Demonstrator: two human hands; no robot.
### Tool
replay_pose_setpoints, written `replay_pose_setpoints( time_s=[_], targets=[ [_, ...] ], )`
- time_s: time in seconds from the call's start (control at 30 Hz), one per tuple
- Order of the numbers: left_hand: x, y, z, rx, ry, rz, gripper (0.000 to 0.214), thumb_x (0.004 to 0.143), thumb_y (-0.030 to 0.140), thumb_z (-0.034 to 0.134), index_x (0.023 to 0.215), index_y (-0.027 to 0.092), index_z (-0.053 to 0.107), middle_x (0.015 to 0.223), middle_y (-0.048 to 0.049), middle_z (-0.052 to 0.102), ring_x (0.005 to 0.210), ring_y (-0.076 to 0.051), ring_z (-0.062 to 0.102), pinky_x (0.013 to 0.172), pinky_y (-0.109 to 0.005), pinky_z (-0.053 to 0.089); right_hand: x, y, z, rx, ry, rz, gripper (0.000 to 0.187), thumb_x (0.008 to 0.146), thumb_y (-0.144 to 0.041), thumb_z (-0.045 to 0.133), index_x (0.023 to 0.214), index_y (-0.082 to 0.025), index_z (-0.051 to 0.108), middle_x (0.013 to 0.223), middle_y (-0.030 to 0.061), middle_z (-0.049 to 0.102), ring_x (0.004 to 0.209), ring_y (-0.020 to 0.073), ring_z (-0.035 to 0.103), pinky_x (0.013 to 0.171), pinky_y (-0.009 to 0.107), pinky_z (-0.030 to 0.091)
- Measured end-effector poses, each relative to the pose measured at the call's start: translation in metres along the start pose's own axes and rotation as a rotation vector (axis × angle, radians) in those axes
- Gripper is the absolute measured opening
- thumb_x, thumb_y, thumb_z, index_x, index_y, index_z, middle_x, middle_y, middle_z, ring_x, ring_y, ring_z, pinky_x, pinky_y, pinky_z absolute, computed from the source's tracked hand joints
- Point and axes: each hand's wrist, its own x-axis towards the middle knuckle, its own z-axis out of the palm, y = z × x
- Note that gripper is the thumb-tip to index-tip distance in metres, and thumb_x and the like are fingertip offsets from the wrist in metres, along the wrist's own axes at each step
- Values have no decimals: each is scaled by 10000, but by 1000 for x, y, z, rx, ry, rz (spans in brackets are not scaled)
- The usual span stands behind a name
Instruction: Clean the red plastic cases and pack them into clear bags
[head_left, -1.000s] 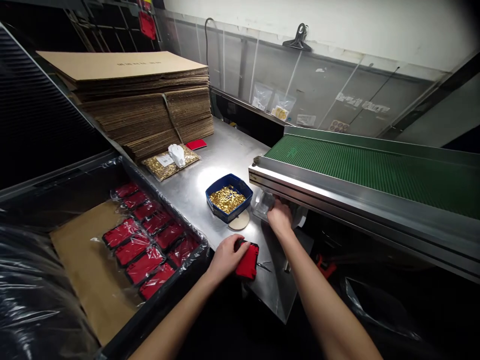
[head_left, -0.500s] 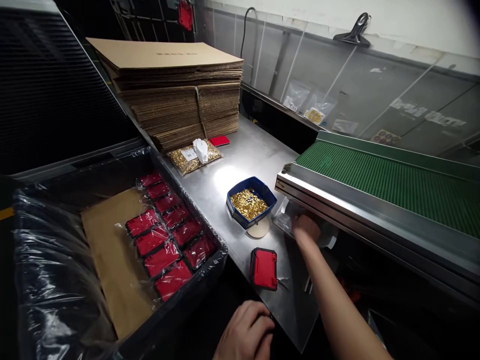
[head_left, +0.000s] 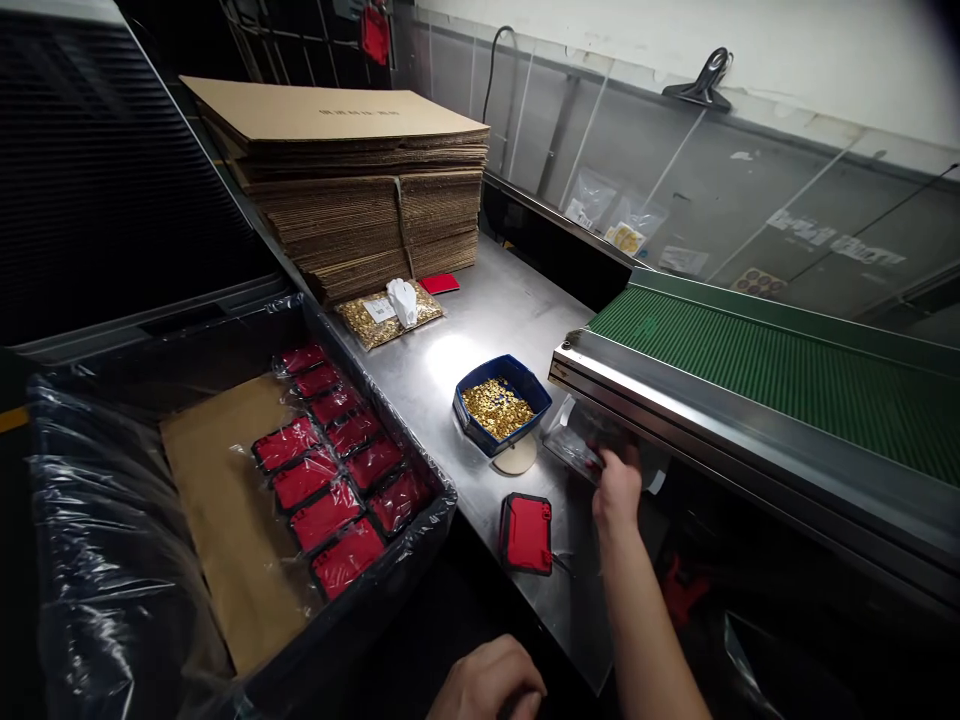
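My right hand reaches under the conveyor's edge and pinches a clear plastic bag from a small pile there. A red and black case lies flat on the steel table, just left of that hand. My left hand hangs below the table's near edge, fingers curled, nothing visible in it. A blue tray of small gold parts stands on a round disc beyond the case.
A plastic-lined black bin at left holds several bagged red cases on brown card. Stacked flat cardboard sits at the back, with a bag of gold parts before it. A green conveyor belt fills the right.
My left hand let go of the red case, left it on the table and dropped below the edge. My right hand drew back slightly with a clear bag. The view shifted left.
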Motion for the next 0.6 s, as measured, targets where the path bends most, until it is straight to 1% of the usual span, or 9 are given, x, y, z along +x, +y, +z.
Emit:
replay_pose_setpoints(
  time_s=[0.07,0.1,0.2,0.23,0.3,0.37,0.47,0.53,0.6],
  targets=[
    [12,11,0,-142,43,-84,239,951,381,594,967,193,740,942,-110,751,881,-239,699,805,-332,522,-44,2,-5,246,23,19,661,1012,-439,428,1627,-282,245,1623,133,389,1201,218,674,841,328,598],
    [19,16,1,-263,65,-149,283,953,429,610,1003,183,740,946,-106,747,863,-229,691,799,-330,518,-69,3,-9,349,16,28,698,984,-452,464,1632,-319,243,1659,107,343,1203,206,672,830,308,592],
    [42,30,9,-782,79,-321,470,928,557,666,1144,142,710,1066,-124,720,890,-204,675,821,-319,516,-145,9,-34,730,-96,152,684,923,-439,637,1565,-422,404,1653,30,377,1029,140,689,752,259,572],
    [48,33,13,-954,51,-361,525,914,573,691,1200,132,689,1098,-131,709,922,-202,677,857,-322,514,-167,14,-45,857,-155,225,684,912,-417,676,1547,-451,427,1633,16,413,968,127,683,754,266,575],
    [55,37,24,-1184,-45,-433,625,892,585,726,1310,128,635,1116,-136,698,986,-209,679,923,-341,501,-201,28,-72,1011,-180,304,664,881,-377,721,1498,-473,495,1635,-14,422,922,127,664,803,305,588],
    [57,37,37,-1252,-113,-482,728,852,572,785,1401,144,571,1149,-140,690,1012,-213,673,902,-337,502,-221,48,-102,1025,-142,318,577,876,-396,708,1434,-465,578,1697,-40,329,824,115,628,764,331,591],
    [58,36,61,-1281,-133,-510,881,761,616,850,1450,171,529,1354,-175,628,1161,-248,633,928,-348,513,-237,81,-145,978,-78,345,499,863,-478,696,1359,-439,663,1750,-31,202,635,80,517,544,318,516],
    [65,39,77,-1325,-166,-548,903,736,672,840,1424,170,541,1402,-188,611,1232,-281,613,971,-380,520,-248,102,-165,944,-39,378,567,821,-511,734,1374,-410,664,1733,31,262,572,74,481,476,317,469],
    [76,43,95,-1344,-233,-615,794,759,664,823,1325,153,599,1321,-181,659,1165,-278,655,907,-355,543,-261,120,-178,913,-7,432,633,799,-523,754,1408,-389,643,1686,85,368,537,77,473,469,333,477]
  ],
)
